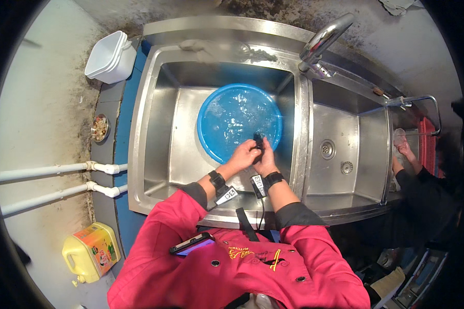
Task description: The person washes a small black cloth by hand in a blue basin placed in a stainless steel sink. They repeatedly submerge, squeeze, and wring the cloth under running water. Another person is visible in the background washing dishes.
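Note:
A round blue plastic basin (232, 127) of water stands in the left bowl of a stainless steel double sink (181, 154). Over its near right rim, my left hand (245, 154) and my right hand (267, 156) meet, both gripping a small black object (258, 142); its kind cannot be told. Both wrists carry black straps with white marked tags, and a cable runs down from the right one.
A chrome faucet (319, 46) rises behind the divider. White tubs (112, 58), a metal bowl of scraps (100, 128) and a yellow jug (92, 251) stand left. At far right, another person's hands (404, 146) hold a clear container near a red basket (427, 146).

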A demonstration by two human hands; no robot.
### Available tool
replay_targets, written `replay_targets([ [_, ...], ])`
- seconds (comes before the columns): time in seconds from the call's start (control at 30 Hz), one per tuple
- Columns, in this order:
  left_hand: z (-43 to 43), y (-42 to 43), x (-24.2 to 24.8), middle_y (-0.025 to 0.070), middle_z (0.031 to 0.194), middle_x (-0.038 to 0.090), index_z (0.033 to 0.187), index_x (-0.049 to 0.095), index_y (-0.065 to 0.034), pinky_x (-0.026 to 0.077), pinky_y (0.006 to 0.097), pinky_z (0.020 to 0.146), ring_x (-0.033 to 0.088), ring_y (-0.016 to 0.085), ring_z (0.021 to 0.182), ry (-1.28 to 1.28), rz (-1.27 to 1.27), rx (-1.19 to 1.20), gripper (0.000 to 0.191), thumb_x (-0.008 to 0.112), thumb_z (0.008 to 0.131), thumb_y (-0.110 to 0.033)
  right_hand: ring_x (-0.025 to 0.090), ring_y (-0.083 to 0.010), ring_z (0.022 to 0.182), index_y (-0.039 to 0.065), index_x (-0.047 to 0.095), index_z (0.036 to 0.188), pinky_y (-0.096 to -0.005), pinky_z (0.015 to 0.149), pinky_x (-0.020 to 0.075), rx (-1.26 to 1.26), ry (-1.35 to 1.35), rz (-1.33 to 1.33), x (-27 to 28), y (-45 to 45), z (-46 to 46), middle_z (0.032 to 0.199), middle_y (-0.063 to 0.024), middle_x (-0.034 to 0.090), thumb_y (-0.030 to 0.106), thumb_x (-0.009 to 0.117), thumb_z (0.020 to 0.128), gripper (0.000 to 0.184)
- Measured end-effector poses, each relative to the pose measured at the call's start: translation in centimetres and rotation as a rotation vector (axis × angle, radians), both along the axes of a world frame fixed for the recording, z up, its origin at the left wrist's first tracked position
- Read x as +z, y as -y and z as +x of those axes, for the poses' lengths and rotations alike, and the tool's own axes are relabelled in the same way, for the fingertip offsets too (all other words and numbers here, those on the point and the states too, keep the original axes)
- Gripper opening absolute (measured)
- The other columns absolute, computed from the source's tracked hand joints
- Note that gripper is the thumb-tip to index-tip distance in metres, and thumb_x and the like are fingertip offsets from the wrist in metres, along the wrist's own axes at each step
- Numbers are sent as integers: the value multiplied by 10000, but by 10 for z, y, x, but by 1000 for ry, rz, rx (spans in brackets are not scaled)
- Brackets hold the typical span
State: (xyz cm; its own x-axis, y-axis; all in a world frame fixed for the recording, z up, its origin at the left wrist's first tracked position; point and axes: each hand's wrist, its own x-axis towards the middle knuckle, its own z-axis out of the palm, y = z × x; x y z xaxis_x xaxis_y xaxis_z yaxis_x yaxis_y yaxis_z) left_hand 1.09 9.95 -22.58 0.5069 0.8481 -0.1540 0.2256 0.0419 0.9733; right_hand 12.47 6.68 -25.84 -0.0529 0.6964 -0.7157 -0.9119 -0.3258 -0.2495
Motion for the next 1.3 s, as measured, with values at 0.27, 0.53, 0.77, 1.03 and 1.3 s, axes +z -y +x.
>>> replay_targets([
  [0.27, 13, -6, 48, 205, 763, 608, 863, 571, -5, 481, 443, 643, 616, 365, 724, -235, 150, 140, 197, 576, 835, -200, 594, -261, 1032, 39, 545, 1141, -404, 940, 473, -139, -31, 116, 36, 9, -10, 1097, -123, 610, 237, 288, 1004, 353],
  [0.53, 20, -1, 45, 133, 1089, 603, 1073, 597, -11, 441, 307, 851, 565, 227, 989, 66, 80, 423, 264, 563, 896, -204, 622, -211, 938, 62, 604, 996, -363, 853, 490, -142, -23, 145, 90, 9, 1, 997, -60, 649, 255, 400, 940, 286],
  [0.77, 41, 32, 96, 114, 990, 643, 992, 612, -25, 463, 319, 814, 598, 212, 917, 36, 364, 353, 163, 578, 889, -146, 622, -196, 849, 115, 615, 913, -345, 800, 491, -18, 70, 278, 121, 8, 23, 911, -33, 655, 400, 464, 932, 323],
  [1.03, 31, 4, 100, 176, 1075, 553, 1144, 536, -27, 454, 372, 806, 547, 314, 937, -398, 424, 421, 374, 575, 914, -320, 594, -140, 846, 76, 608, 1004, -273, 750, 465, 3, 380, 352, 155, 23, 19, 915, -38, 635, 320, 574, 921, 260],
  [1.3, 5, 31, 129, 82, 1252, 520, 1321, 402, -148, 468, 507, 939, 513, 278, 1171, 665, -778, -177, 578, 700, 846, -287, 579, -169, 899, 30, 632, 1007, -297, 809, 458, 368, 967, 507, 175, 22, 33, 988, -83, 623, 363, 643, 865, 362],
])
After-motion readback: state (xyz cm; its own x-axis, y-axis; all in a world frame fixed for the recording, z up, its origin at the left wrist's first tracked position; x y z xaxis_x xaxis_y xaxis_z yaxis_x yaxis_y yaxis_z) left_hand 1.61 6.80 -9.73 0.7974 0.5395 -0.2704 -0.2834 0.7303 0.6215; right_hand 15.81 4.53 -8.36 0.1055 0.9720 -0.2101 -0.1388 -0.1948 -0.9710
